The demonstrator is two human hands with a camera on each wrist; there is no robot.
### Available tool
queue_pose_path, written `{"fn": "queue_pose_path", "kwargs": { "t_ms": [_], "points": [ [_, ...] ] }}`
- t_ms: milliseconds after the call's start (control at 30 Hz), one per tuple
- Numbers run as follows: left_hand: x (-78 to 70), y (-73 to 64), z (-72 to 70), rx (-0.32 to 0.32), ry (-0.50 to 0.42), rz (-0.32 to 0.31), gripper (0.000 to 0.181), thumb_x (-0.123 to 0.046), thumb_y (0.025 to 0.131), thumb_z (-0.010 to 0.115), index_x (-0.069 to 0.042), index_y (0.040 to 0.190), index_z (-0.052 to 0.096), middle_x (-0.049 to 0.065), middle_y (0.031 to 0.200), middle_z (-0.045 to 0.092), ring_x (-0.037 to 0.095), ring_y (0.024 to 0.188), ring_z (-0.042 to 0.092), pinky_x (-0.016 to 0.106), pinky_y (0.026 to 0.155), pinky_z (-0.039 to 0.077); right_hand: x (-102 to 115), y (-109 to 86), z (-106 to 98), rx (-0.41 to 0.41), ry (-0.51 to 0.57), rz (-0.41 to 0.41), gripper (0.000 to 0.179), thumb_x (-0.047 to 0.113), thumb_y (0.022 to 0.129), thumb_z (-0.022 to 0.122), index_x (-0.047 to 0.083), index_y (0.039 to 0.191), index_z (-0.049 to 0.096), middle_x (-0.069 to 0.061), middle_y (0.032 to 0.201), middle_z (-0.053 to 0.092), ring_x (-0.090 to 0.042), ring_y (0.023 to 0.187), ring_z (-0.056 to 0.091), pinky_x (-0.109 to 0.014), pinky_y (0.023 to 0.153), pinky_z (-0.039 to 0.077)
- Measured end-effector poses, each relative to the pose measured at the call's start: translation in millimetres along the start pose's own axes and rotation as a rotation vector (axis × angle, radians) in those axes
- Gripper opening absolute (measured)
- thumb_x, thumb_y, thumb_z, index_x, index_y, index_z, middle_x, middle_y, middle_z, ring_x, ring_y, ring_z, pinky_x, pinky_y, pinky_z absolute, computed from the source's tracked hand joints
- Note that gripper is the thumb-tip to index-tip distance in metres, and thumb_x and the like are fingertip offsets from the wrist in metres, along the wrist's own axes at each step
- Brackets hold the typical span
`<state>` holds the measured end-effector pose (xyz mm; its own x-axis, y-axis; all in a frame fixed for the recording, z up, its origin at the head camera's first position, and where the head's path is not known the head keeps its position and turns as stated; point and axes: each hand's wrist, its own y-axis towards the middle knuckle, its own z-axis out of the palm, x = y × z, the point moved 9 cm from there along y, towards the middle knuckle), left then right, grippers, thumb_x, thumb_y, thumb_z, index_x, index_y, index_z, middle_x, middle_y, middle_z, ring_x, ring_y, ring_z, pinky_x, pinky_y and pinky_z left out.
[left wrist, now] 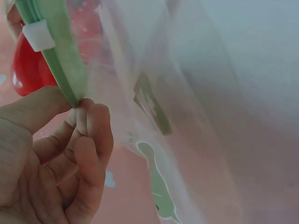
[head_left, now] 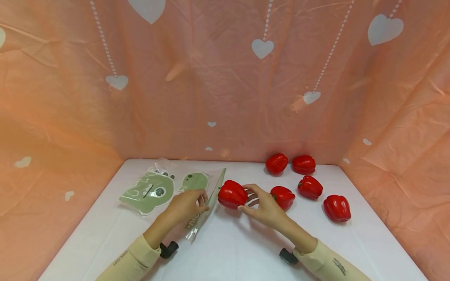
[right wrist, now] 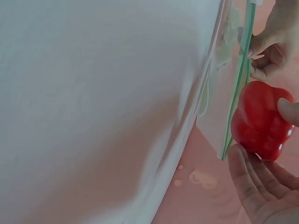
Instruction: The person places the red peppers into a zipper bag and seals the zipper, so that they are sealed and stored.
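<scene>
Right hand (head_left: pixel 264 208) clamped on a red pepper (head_left: pixel 231 194); left hand (head_left: pixel 188 203) pinching the green zip edge (left wrist: pixel 55 69) of a clear bag (head_left: pixel 154 191). White bench (head_left: pixel 239 251) beneath. Bag, printed green, spreads beyond and left of the left hand. Held pepper sits left of the right hand, just beside the zip edge. Five other peppers (head_left: pixel 310 187) lie beyond and right. White slider (left wrist: pixel 39 36) on zip edge.

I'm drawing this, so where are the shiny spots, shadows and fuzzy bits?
Right wrist view: white glints on the glossy red bell pepper in the right hand; head view: soft shadow on the flat white tabletop beneath that hand; left wrist view: red looks hazy through the clear plastic bag with green printing.
</scene>
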<state>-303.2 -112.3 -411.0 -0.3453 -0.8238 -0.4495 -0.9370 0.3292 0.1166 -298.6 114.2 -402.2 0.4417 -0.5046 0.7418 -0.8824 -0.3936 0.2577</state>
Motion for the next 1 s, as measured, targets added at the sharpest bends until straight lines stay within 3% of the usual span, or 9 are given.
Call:
{"fn": "queue_pose_path", "kwargs": {
  "t_ms": [433,733,1000],
  "points": [
    [-7.8,-1.2,2.1,-0.005,-0.007,0.018,0.022,-0.024,0.09,0.088,-0.021,0.092,0.067,-0.014,0.077,0.061,0.007,0.068,0.054,0.03,0.061,0.045,6.3,5.0,12.8,-0.013,0.044,-0.013,0.061,0.015,0.088,0.09,0.005,0.14,0.06,-0.013,0.121,0.073,-0.028,0.099,0.074,-0.045,0.087,0.063],
    [-10.8,-1.6,-2.1,-0.049,0.022,0.022,0.02,-0.024,0.09,0.087,-0.021,0.092,0.067,-0.017,0.075,0.061,0.005,0.068,0.054,0.03,0.061,0.046,6.5,5.1,14.2,-0.011,0.033,-0.006,0.061,0.014,0.087,0.09,0.004,0.139,0.06,-0.013,0.12,0.073,-0.028,0.097,0.074,-0.042,0.083,0.064],
    [-14.6,-1.5,-11.6,-0.126,0.087,0.017,0.019,-0.023,0.091,0.087,-0.018,0.098,0.07,-0.015,0.073,0.062,0.007,0.066,0.055,0.03,0.057,0.045,6.4,4.4,13.8,-0.006,0.03,0.001,0.061,0.013,0.087,0.09,0.003,0.138,0.06,-0.014,0.119,0.073,-0.029,0.096,0.075,-0.039,0.082,0.064]
  ]
}}
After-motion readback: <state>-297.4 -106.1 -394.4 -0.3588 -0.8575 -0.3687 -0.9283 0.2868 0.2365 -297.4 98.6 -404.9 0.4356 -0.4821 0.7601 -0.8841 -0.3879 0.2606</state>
